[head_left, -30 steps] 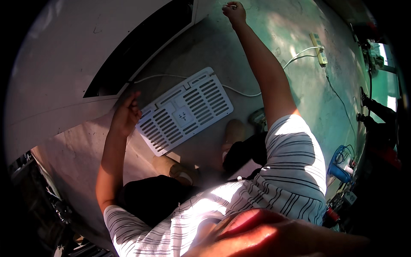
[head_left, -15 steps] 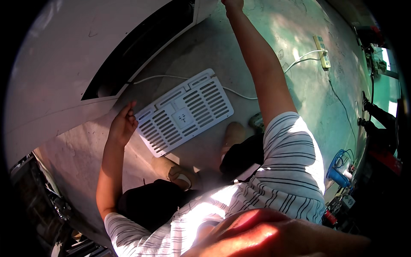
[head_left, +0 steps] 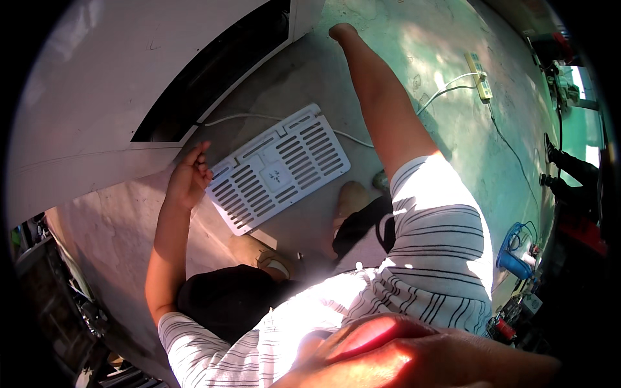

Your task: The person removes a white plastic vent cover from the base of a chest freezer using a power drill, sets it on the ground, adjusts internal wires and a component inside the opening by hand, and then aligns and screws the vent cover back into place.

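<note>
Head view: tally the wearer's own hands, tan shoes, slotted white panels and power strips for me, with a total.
Wearer's hands, left hand and right hand: 2
Tan shoes: 2
Slotted panel: 1
Power strip: 1
Total: 6

A white panel (head_left: 279, 171) with rows of dark slots (head_left: 301, 155) contrasts with a grey floor (head_left: 278, 81), tinged green in places. The white cabinet (head_left: 97, 84) carries a black band (head_left: 213, 71). A white shirt (head_left: 440, 239) bears thin dark stripes above black trousers (head_left: 226, 299) and tan shoes (head_left: 353, 199); a power strip (head_left: 478, 76) shows pale yellow.
</note>
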### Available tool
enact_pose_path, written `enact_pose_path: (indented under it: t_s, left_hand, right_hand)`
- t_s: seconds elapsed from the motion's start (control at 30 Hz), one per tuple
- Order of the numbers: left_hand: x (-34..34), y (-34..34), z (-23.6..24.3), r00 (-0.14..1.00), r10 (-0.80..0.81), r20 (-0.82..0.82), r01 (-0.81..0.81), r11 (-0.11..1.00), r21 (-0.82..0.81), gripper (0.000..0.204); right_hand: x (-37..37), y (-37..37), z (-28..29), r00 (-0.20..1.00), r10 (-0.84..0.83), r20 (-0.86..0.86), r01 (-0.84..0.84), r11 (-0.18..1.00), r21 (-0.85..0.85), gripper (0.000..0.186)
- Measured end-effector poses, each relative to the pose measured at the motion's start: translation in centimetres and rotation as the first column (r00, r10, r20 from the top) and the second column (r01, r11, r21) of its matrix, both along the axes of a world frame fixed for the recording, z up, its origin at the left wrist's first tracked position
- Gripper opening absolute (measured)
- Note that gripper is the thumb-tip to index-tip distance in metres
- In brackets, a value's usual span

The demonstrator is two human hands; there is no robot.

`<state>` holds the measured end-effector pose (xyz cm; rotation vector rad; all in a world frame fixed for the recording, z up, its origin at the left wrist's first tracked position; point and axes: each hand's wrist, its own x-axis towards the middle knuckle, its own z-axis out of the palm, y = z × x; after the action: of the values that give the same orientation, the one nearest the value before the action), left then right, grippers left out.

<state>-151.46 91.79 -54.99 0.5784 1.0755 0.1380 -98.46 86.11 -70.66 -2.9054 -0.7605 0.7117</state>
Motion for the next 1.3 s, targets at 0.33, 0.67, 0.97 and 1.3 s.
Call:
enact_pose_path:
  t_s: [0.33,0.67,0.97,1.3]
  left_hand:
    - [-0.3,-0.2,-1.6,0.999,-0.049,-0.019,0.049,0.999,-0.022,0.02]
    - [0.6,-0.5,-0.9,0.999,-0.03,-0.041,0.029,0.999,-0.018,0.02]
    - [0.7,-0.5,-2.0,0.998,-0.046,-0.047,0.043,0.997,-0.061,0.02]
    - [1.4,-0.4,-2.9,0.996,-0.071,-0.061,0.065,0.994,-0.092,0.018]
  right_hand:
    - [-1.4,-9.6,0.8,0.854,-0.138,-0.502,0.51,0.415,0.754,0.023]
    - [3.1,0.4,1.2,0.66,0.102,-0.745,0.748,0.011,0.664,0.028]
    - [6.2,-0.1,0.7,0.891,-0.258,0.373,-0.115,0.667,0.737,0.022]
    - [0.3,-7.7,0.5,0.852,-0.007,-0.523,0.508,0.252,0.824,0.026]
